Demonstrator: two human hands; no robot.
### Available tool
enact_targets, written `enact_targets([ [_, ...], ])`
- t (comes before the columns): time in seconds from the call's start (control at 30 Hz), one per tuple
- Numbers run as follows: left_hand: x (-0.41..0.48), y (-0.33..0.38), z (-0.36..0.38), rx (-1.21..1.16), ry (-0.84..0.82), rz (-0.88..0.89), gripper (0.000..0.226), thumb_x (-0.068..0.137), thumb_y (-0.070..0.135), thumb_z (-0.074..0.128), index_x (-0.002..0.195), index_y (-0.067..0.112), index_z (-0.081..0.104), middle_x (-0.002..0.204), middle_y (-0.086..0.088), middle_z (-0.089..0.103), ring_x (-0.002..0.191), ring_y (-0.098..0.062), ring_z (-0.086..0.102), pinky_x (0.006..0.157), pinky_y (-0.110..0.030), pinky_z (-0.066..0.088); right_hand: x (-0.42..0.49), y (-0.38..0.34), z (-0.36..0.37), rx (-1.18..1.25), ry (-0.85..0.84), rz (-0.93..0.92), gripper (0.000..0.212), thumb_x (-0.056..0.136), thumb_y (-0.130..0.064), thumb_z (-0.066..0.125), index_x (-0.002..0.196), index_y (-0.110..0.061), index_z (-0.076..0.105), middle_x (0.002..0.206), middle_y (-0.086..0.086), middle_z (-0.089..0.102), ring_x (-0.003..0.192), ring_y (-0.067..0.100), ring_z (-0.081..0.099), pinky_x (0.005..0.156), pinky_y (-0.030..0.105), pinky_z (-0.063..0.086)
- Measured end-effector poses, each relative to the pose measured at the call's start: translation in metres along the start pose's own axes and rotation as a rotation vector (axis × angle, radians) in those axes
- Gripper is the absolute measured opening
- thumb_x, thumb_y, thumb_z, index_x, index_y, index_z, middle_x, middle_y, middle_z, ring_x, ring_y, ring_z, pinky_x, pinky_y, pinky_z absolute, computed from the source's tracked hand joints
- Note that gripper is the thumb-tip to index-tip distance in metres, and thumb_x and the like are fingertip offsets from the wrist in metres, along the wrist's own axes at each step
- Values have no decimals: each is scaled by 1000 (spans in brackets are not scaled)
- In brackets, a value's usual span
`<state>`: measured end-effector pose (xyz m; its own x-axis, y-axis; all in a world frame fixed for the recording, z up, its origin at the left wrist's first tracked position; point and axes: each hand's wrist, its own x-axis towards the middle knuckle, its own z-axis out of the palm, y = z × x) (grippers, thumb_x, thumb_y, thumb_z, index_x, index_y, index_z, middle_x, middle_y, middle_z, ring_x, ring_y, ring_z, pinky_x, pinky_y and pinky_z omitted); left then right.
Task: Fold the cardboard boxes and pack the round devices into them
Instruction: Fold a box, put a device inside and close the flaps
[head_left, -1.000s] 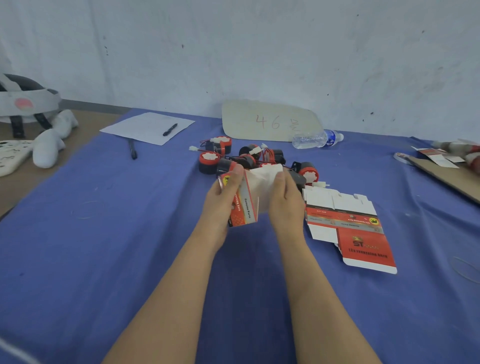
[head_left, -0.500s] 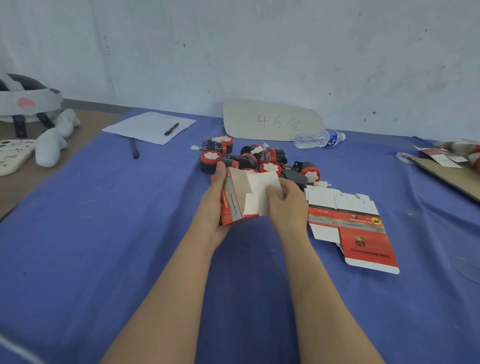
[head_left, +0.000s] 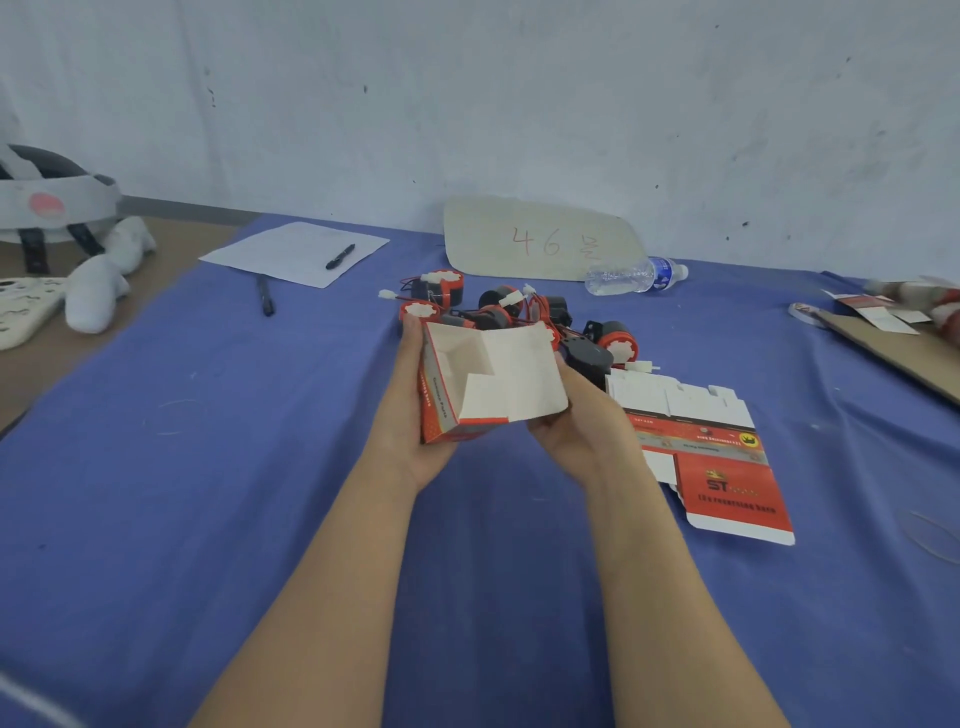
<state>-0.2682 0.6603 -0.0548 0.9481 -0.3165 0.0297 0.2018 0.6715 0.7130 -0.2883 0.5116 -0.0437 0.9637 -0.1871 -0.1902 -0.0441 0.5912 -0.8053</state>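
Bench (head_left: 156, 519) — blue cloth is covering it; a pale, scuffed wall (head_left: 467, 104) is standing behind.
Box (head_left: 488, 384) — half-folded, hanging above mid-bench, just in front of the heaped devices (head_left: 498, 306). Its mouth is facing up toward the camera, white flaps spreading rightward, red side running near-to-far.
Left grip (head_left: 410, 415) is clasping the red side; right grip (head_left: 576, 431) is curling under the flaps.
Flat box (head_left: 717, 457) is lying at right.

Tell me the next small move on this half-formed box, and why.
Probably fold the splayed white flaps inward with the right hand to close that end. The left hand grips the red box, already squared open, but its flaps stand loose and it looks empty; the round devices lie on the cloth behind it.
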Motion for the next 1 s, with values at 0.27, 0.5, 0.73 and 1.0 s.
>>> enact_targets([
  [0.27,-3,0,2,-82,-20,-3,58,85,67,43,101,21,74,98,-3,73,82,-19,71,62,-30,56,8,19,9,-965,8,-304,48,99,-36,45,56,-14,39,35,-12,36,39,6,29,35,13,22],
  [0.5,0,-2,8,-108,90,152,60,89,66,35,110,22,71,114,-2,71,103,-19,68,78,-34,57,2,20,15,13,21,62,55,92,-60,45,88,-8,63,61,4,65,46,11,53,43,20,43],
  [0.73,7,-20,11,742,369,434,36,100,30,45,134,21,50,141,2,45,125,-6,46,100,-13,40,5,28,17,-731,69,-274,38,94,-45,52,113,-14,64,110,2,67,98,14,64,66,21,51],
  [1.0,-1,-30,12,1233,522,469,38,89,55,51,103,21,58,94,10,60,84,-8,54,69,-24,45,10,28,5,-819,370,-521,21,101,-21,41,116,-20,54,94,-6,56,76,4,50,56,10,35],
])
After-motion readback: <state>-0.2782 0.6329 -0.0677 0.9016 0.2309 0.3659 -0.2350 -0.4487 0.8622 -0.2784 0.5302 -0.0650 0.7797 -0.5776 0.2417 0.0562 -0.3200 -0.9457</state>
